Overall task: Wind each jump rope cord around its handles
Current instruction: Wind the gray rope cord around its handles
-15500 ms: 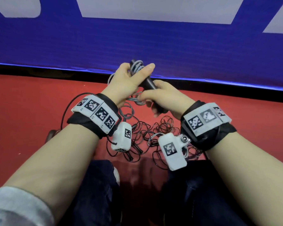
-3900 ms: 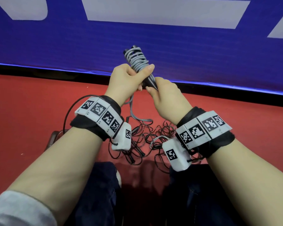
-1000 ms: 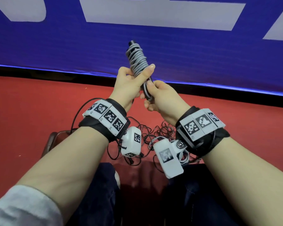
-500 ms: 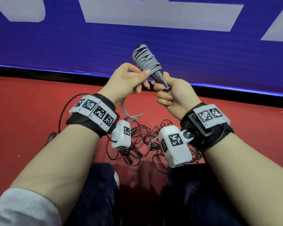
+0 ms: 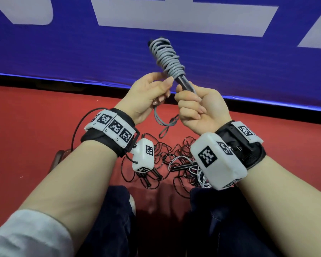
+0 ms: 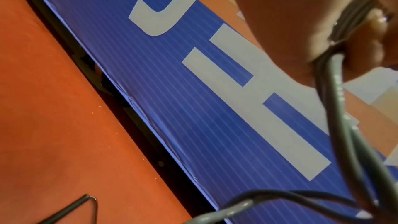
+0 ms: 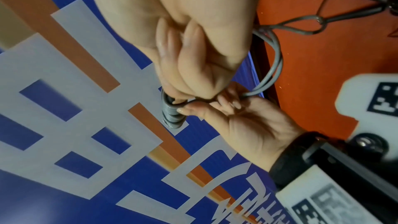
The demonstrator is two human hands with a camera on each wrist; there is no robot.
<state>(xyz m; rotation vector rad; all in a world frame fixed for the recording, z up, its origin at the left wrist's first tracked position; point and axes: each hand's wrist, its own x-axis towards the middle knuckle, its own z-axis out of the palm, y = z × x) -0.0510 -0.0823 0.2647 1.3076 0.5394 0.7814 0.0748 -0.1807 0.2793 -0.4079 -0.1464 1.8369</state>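
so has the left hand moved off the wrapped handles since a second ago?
Yes. The left hand has come off the gray coil and sits lower left of it, nearer the red floor, holding the loose cord tail.

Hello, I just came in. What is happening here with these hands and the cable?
A person is winding a grey jump rope cord around its dark handles. The right hand grips the handles at their lower end. The left hand pinches the loose end of the cord, and a short tail hangs below. More ropes lie tangled on the red floor.
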